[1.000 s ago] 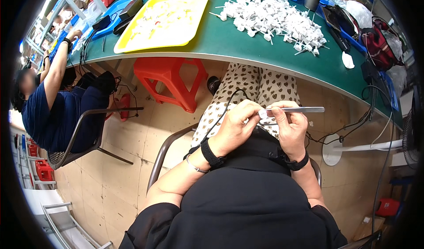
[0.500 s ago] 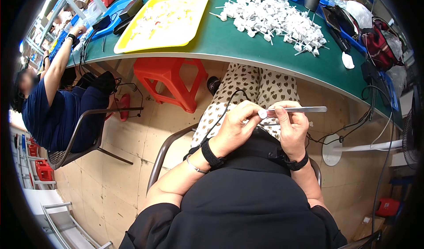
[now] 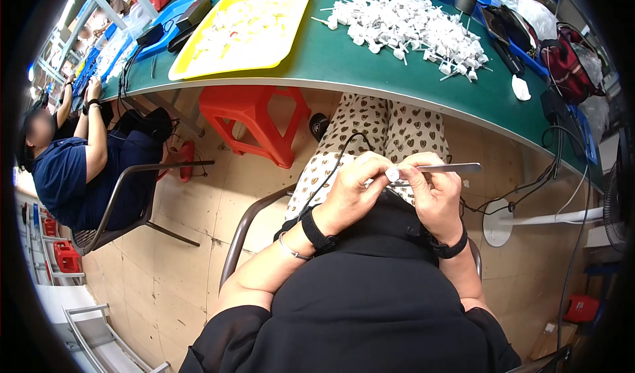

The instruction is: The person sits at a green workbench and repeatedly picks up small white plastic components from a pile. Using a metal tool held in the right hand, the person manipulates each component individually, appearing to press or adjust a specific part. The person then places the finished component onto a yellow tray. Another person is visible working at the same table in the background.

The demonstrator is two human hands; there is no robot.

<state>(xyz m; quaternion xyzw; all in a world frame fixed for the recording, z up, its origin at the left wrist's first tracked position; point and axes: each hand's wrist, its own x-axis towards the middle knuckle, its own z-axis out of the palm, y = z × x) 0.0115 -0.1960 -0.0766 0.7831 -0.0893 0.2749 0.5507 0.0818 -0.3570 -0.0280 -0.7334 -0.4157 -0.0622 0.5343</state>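
Over my lap, my left hand [image 3: 358, 189] pinches a small round white plastic part [image 3: 392, 174] between thumb and fingertips. Close against it, my right hand [image 3: 435, 189] is closed on a pair of metal tweezers [image 3: 456, 168], whose blunt end sticks out to the right. The fingertips of both hands meet at the white part, and the tips of the tweezers are hidden there. A dark cord runs from near my left wristband up over my lap.
A green table [image 3: 344, 62] curves ahead, bearing a heap of white plastic parts [image 3: 403, 25] and a yellow tray [image 3: 278, 48] of small pieces. A red stool [image 3: 254, 121] stands beneath. Another person [image 3: 66, 154] sits at left; cables and a fan [image 3: 615, 201] are at right.
My right hand and the tweezers have shifted slightly left, closer to the white part. My left hand stays in place. The person at left has lowered an arm and drawn it in.
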